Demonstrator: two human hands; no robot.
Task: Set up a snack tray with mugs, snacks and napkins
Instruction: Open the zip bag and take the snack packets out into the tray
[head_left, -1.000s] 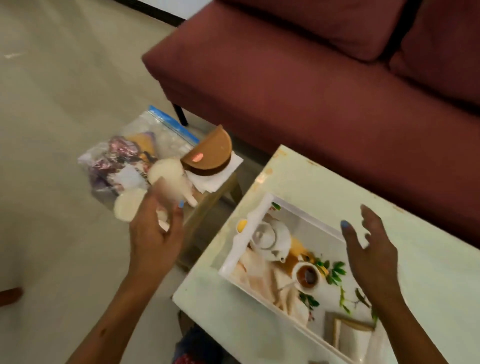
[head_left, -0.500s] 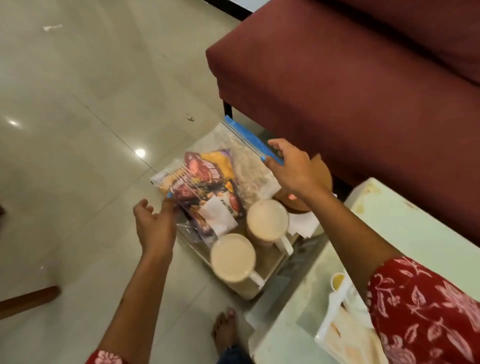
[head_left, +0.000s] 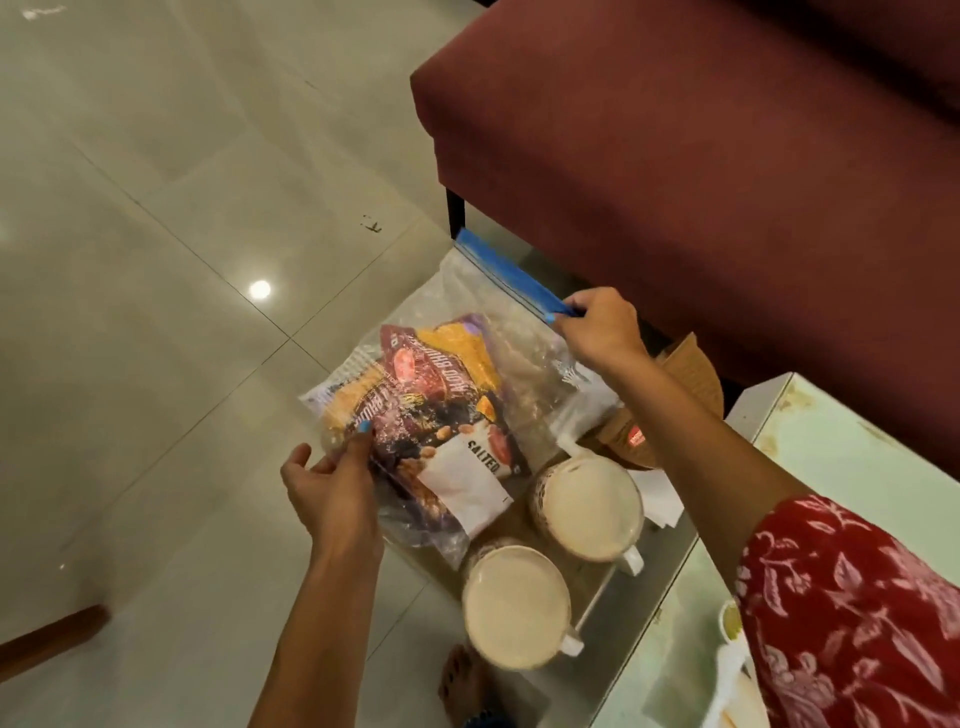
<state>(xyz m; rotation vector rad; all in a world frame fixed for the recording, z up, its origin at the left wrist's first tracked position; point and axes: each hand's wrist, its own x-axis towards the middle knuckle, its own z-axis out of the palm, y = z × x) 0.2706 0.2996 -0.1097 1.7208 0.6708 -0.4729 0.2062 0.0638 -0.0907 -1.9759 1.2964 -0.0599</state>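
Your zip bag (head_left: 519, 364) of snack packets (head_left: 441, 410) lies on the low surface (head_left: 592, 577) at 11 o'clock of the two mugs (head_left: 587, 504); it's soft, crinkly and slick, probably light, contents will shift, so take it by the stiff blue zip strip (head_left: 511, 278) or two opposite corners. Your right hand (head_left: 597, 332) grip is pinching the zip strip's near end, your left hand (head_left: 332, 493) grip is pinching the bag's 8 o'clock edge. Long axis runs 7-to-1 o'clock, mouth pointing to 1, towards the sofa (head_left: 701, 156).
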